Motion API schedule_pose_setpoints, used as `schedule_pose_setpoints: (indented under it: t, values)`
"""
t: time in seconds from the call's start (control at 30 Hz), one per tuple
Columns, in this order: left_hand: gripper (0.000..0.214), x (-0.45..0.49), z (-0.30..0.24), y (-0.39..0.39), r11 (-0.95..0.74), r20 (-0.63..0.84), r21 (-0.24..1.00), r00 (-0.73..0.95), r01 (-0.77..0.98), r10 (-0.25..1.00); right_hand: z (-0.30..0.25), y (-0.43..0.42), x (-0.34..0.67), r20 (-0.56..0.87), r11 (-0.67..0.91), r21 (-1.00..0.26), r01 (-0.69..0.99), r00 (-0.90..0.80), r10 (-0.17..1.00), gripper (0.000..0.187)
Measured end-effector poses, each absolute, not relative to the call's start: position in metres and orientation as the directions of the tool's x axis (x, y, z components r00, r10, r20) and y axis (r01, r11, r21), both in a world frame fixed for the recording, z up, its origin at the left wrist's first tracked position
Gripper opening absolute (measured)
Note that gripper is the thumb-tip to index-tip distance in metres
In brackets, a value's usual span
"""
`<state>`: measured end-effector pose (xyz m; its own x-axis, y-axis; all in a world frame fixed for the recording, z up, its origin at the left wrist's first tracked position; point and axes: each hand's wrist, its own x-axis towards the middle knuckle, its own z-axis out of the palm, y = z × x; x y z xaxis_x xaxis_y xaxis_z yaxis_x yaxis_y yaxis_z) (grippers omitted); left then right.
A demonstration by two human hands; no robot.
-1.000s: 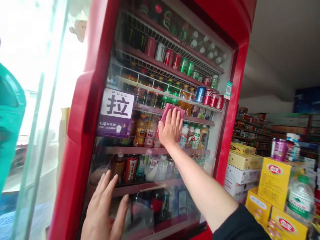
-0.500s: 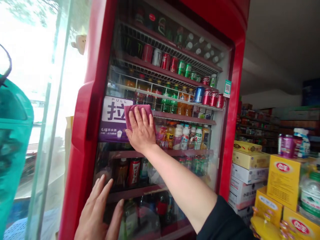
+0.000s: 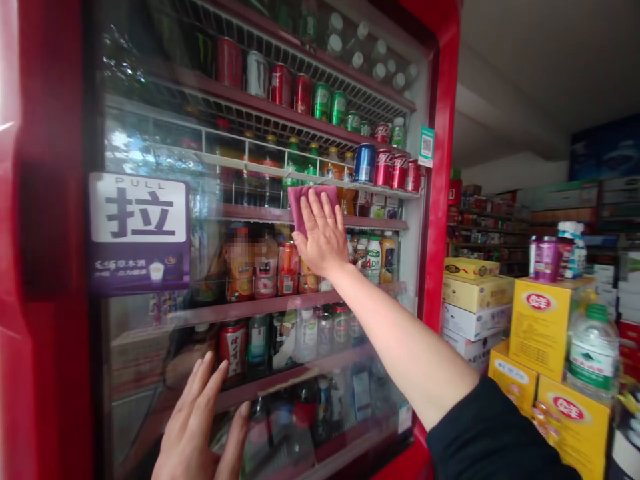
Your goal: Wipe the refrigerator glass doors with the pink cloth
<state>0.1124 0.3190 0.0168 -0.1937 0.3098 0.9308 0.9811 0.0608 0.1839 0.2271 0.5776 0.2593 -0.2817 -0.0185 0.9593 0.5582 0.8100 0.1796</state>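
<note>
My right hand (image 3: 323, 235) presses a pink cloth (image 3: 306, 199) flat against the glass door (image 3: 165, 320) of a red drinks fridge (image 3: 440, 167), about halfway up and near the door's middle. The fingers lie spread over the cloth. My left hand (image 3: 200, 420) rests open on the lower glass, fingers apart, holding nothing. Behind the glass are shelves of cans and bottles. A purple and white "PULL" sticker (image 3: 139, 230) is on the glass to the left of the cloth.
Yellow cartons (image 3: 543, 327) are stacked to the right of the fridge, with a large water bottle (image 3: 593, 350) and a purple jar (image 3: 545, 259) on them. More boxes (image 3: 473, 303) sit beside the fridge. Shop shelves (image 3: 500, 227) run along the back right.
My right hand swept the cloth left across the glass to the sticker, then back right to the middle. The view has shifted so the fridge fills the left side. My left hand stays low on the glass.
</note>
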Motion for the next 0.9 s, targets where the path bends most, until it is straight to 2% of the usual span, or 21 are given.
schedule_pose_setpoints:
  t: [0.27, 0.5, 0.7, 0.9]
  values:
    - [0.069, 0.118, 0.011, 0.350, 0.056, 0.930, 0.115, -0.127, 0.992, 0.344, 0.261, 0.660, 0.295, 0.983, 0.728, 0.027, 0.685, -0.152, 0.106, 0.077]
    - [0.071, 0.122, 0.036, 0.372, 0.015, 0.936, 0.086, -0.086, 0.996, 0.340, 0.257, 0.729, 0.355, 0.975, 0.632, -0.132, 0.764, -0.014, 0.220, 0.077]
    - [0.067, 0.110, 0.052, 0.368, 0.029, 0.952, 0.104, -0.107, 0.994, 0.288, 0.238, 0.770, 0.394, 0.890, 0.623, -0.451, 0.639, 0.268, 0.369, 0.078]
    - [0.068, 0.096, 0.053, 0.348, 0.034, 0.955, 0.129, -0.134, 0.991, 0.264, 0.246, 0.752, 0.367, 0.849, 0.614, -0.528, 0.587, 0.361, 0.385, 0.081]
